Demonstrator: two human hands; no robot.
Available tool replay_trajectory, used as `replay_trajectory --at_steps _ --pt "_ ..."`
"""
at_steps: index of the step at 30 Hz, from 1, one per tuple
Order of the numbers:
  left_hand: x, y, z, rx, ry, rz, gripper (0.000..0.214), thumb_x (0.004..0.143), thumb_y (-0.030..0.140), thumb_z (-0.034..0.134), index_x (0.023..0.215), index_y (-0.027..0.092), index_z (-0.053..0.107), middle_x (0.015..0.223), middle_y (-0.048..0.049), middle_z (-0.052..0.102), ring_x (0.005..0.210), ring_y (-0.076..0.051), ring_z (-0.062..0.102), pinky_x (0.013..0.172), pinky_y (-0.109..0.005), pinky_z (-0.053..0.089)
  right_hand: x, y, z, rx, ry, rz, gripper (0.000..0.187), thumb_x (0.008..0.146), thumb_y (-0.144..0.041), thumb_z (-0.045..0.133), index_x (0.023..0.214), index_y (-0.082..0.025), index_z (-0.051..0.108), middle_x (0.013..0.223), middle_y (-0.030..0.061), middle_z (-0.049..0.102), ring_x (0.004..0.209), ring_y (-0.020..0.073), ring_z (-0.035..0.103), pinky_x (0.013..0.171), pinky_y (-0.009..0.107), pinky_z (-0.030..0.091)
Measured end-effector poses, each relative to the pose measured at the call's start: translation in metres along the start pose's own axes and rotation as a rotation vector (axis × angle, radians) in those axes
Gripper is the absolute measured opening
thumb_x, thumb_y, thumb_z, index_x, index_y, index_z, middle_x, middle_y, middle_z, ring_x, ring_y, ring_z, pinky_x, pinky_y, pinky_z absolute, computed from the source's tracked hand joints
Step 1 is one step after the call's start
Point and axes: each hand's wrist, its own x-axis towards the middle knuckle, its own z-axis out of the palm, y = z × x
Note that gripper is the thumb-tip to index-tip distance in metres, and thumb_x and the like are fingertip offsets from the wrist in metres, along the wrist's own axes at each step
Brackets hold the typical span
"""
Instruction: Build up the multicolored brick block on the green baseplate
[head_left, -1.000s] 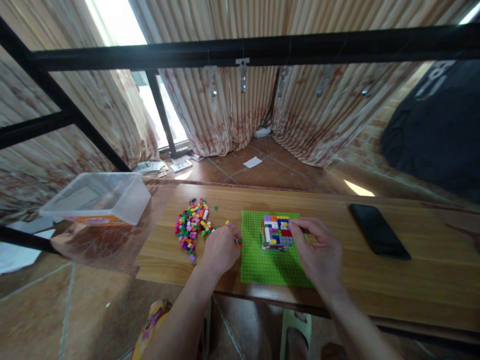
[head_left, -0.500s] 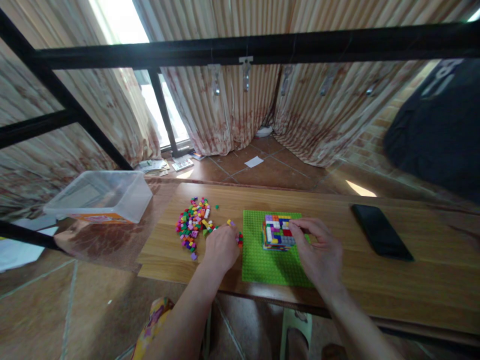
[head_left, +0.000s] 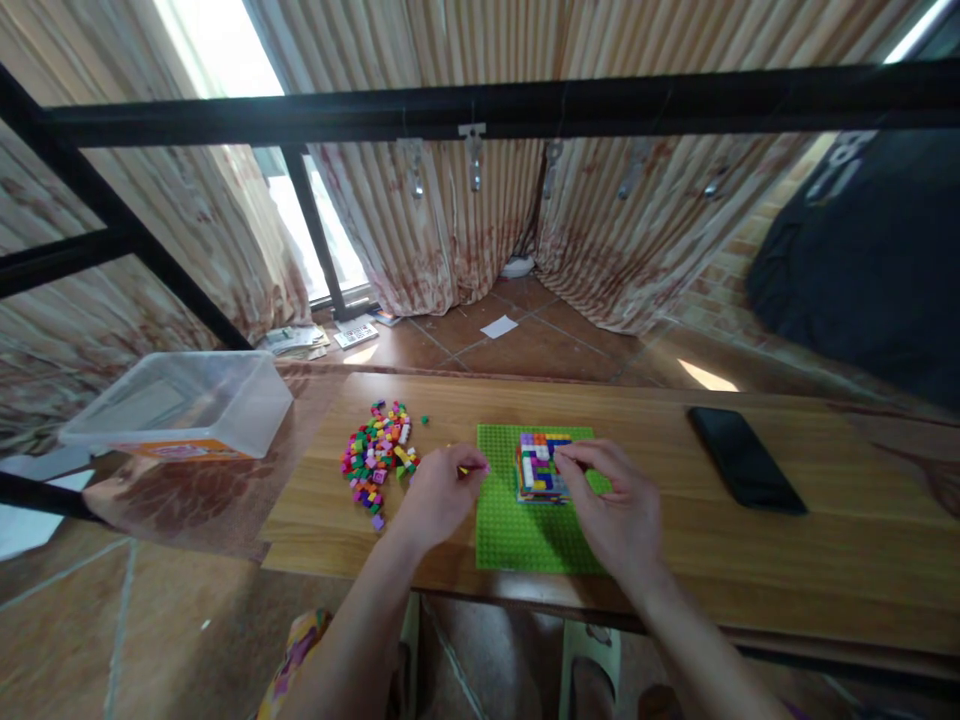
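"Brick block (head_left: 536,472): where, and how far along?"
"On the green baseplate (head_left: 517,540), mid-frame: several layers look stacked; the loose bricks (head_left: 382,447), left of centre, lie unplaced."
"And the grip?"
"Right hand (head_left: 621,502) at the block's top, clamped or not I can't tell; left hand (head_left: 440,497) pinching seemingly a pink brick (head_left: 486,468)."

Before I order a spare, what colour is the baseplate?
The baseplate is green; see the head view.

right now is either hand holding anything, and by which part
The left hand seems to pinch a tiny pink piece, by which part I can't tell. The right hand is at the right side of the brick block; any hold there is hidden.
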Motion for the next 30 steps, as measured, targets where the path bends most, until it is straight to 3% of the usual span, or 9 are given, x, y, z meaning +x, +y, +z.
replay_trajectory --at_steps 5,11,15,30 --pt "0.0 0.007 0.008 -0.435 -0.069 -0.033 0.01 0.076 0.023 0.064 0.078 0.014 0.066 0.071 -0.0007 0.064 0.064 -0.012 0.057 0.061 -0.022 0.046 -0.005 -0.007 0.003 0.013 -0.095 -0.077 0.011 0.089 -0.023 0.059 0.09 -0.025 0.07 0.092 0.0015 0.069 0.086 0.0154 0.065 0.078 0.029 0.051" --pt "-0.003 0.019 0.005 -0.693 -0.202 -0.093 0.025 0.069 0.032 0.076 0.081 0.012 0.068 0.071 0.0003 0.064 0.061 -0.009 0.054 0.059 -0.02 0.045 -0.013 -0.006 0.011 -0.009 -0.205 -0.232 0.02 0.089 -0.017 0.059 0.103 -0.027 0.069 0.098 0.0026 0.07 0.093 0.0169 0.063 0.082 0.033 0.051" --pt "-0.005 0.02 0.001 -0.737 -0.294 -0.102 0.032 0.066 0.037 0.08 0.081 0.011 0.07 0.067 0.001 0.063 0.06 -0.008 0.053 0.06 -0.02 0.044 -0.015 -0.01 0.013 -0.018 -0.222 -0.304 0.023 0.09 -0.015 0.058 0.108 -0.025 0.068 0.098 0.0041 0.069 0.092 0.0166 0.063 0.081 0.033 0.052" --pt "-0.006 0.022 0.01 -0.689 -0.305 -0.058 0.039 0.071 0.048 0.075 0.076 0.011 0.067 0.065 0.0009 0.059 0.059 -0.008 0.051 0.058 -0.021 0.042 -0.013 -0.014 0.006 -0.037 -0.191 -0.302 0.012 0.087 -0.014 0.058 0.094 -0.022 0.065 0.089 0.0025 0.068 0.084 0.0151 0.064 0.076 0.029 0.052"
